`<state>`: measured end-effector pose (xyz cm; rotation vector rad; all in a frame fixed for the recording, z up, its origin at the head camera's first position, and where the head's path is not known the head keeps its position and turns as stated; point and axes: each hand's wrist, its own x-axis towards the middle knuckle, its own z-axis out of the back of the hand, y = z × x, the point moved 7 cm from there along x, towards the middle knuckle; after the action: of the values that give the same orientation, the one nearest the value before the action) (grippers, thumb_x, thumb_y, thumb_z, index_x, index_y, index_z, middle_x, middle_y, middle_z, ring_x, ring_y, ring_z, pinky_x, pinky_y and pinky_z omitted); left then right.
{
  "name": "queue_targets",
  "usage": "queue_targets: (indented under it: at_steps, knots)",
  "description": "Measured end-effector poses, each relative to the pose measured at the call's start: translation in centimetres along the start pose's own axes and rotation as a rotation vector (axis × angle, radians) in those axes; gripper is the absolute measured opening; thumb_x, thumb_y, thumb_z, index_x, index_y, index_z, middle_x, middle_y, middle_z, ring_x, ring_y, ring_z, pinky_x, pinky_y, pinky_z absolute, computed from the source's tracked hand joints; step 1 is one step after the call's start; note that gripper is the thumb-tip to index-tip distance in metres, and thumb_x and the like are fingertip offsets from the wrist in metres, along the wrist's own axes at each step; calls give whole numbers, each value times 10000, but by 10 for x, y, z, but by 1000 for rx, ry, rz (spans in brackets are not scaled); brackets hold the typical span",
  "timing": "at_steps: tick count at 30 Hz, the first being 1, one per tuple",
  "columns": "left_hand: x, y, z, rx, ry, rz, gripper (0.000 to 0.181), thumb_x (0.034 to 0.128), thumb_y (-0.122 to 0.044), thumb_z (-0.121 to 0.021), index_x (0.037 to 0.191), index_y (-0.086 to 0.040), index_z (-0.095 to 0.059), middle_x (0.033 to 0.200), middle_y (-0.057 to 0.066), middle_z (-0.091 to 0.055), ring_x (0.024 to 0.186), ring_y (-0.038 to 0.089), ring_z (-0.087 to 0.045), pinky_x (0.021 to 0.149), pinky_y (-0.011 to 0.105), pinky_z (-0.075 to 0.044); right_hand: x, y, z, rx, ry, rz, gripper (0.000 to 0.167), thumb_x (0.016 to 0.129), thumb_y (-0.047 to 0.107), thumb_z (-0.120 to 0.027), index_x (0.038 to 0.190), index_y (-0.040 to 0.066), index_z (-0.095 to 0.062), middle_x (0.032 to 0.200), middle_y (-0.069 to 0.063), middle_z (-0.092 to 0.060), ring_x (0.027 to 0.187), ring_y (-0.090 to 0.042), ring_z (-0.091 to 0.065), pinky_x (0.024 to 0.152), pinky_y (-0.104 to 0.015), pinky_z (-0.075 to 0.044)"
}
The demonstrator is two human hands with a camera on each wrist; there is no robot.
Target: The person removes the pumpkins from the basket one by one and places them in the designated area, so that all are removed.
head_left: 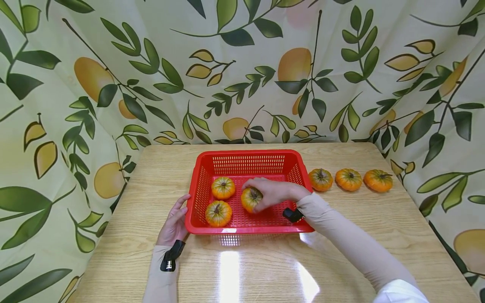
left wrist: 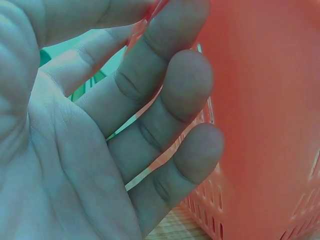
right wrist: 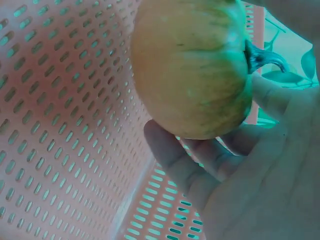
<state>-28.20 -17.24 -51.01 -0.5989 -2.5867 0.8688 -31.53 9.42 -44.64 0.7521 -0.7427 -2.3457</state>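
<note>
In the head view, my right hand grips a small orange pumpkin inside the red plastic basket. The right wrist view shows this pumpkin from the side, its curved stem toward the palm and fingers around it. Two more pumpkins lie in the basket's left half, one farther back and one nearer the front. My left hand is at the basket's left side. Its fingers, slightly bent, lie against the outer wall in the left wrist view; the thumb's tip is cut off there.
Several pumpkins stand beyond my right hand: three in a row right of the basket, the near one close to its wall, then a middle one and an outer one. A leaf-patterned cloth hangs behind the wooden table.
</note>
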Motion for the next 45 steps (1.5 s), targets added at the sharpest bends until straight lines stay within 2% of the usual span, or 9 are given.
queue_targets:
  at_steps: [6, 13, 20, 34, 45]
  knots:
    - [1, 1, 1, -3, 10, 2, 410, 1064, 5, -356, 1354, -175, -583, 1293, 44, -662, 1152, 179, -677, 979, 300, -567, -5, 1, 4, 47, -25, -4, 702, 826, 250, -791, 1429, 170, -441, 1337, -89, -465, 1209, -247, -503, 1010, -434, -513]
    - [0, 0, 2, 21, -29, 13, 407, 1065, -8, -363, 1352, -187, -590, 1275, 27, -671, 1160, 179, -665, 993, 307, -560, -10, -1, 11, 78, -78, -8, 714, 841, 251, -780, 1459, 199, -425, 1330, -63, -466, 1175, -224, -529, 981, -388, -537]
    - [0, 0, 1, 37, -26, 12, 403, 1066, -12, -362, 1354, -188, -583, 1261, 22, -676, 1158, 174, -663, 991, 305, -560, -16, 0, 18, 114, -118, 21, 696, 855, 257, -773, 1451, 216, -416, 1364, -65, -473, 1193, -222, -527, 994, -376, -533]
    - [1, 1, 1, -15, -1, 3, 403, 1063, 3, -368, 1338, -173, -604, 1264, 38, -684, 1152, 178, -674, 981, 310, -563, -30, -8, 24, 93, -178, 41, 676, 873, 306, -761, 1459, 223, -434, 1378, -51, -479, 1208, -220, -517, 1007, -383, -509]
    - [0, 1, 0, -11, -4, 0, 412, 1065, 1, -347, 1335, -178, -601, 1242, 35, -693, 1130, 174, -683, 961, 301, -570, -49, -13, 32, 136, -237, -1, 680, 869, 334, -774, 1455, 271, -434, 1383, -28, -477, 1207, -234, -518, 985, -389, -528]
